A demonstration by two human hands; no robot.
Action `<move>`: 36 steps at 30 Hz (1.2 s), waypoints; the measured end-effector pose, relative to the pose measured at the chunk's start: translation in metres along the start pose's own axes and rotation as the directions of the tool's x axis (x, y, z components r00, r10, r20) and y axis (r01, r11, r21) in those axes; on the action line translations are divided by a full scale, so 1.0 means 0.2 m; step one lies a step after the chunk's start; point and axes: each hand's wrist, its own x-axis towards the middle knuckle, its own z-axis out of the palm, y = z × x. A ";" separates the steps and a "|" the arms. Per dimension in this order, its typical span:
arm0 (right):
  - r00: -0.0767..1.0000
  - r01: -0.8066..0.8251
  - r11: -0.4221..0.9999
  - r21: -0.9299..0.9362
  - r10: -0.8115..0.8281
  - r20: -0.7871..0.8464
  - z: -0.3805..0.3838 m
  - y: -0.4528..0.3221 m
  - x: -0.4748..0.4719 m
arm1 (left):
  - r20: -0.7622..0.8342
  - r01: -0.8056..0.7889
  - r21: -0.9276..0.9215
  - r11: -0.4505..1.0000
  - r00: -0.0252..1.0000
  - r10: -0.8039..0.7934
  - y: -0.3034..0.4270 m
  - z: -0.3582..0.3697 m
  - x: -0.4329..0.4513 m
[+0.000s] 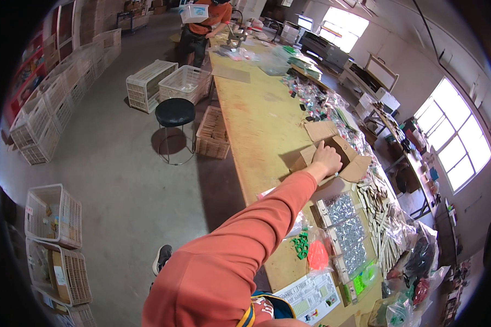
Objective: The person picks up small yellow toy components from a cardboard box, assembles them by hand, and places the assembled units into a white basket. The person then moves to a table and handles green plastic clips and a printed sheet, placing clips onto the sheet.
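My left hand (328, 158), in a rust-red sleeve, reaches out to an open cardboard box (350, 152) on the long table. Its fingers are curled at the box's opening and partly hidden, so whether they grip anything cannot be made out. The box's flaps are spread outward. My right hand is not in view, though a strip of skin at the bottom edge is too cropped to identify. Nearer to me are bins of small metal parts (345, 220), green plastic pieces (300, 245), a bag of orange pieces (318, 255) and a printed sheet (309, 298).
Flat strips (378, 229) and filled plastic bags (419, 253) lie along the table's right side. Left of the table (253, 122) stand a black stool (175, 112) and plastic crates (212, 133). Another person (208, 26) stands at the far end.
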 end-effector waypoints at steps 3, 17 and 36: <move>1.000 0.013 1.000 0.000 -0.013 0.010 0.00 0.01 -0.01 | -0.024 0.004 0.007 1.000 1.000 -0.004 0.03 -0.03 -0.15; 0.999 0.027 1.000 0.010 -0.027 0.039 0.01 0.08 -0.04 | 0.139 -0.050 -0.062 0.997 0.989 0.058 0.01 -0.09 -0.37; 0.998 -0.058 0.985 0.165 0.063 -0.028 0.02 0.01 -0.03 | -0.395 -0.258 0.279 0.925 0.847 0.355 -0.13 0.23 -0.21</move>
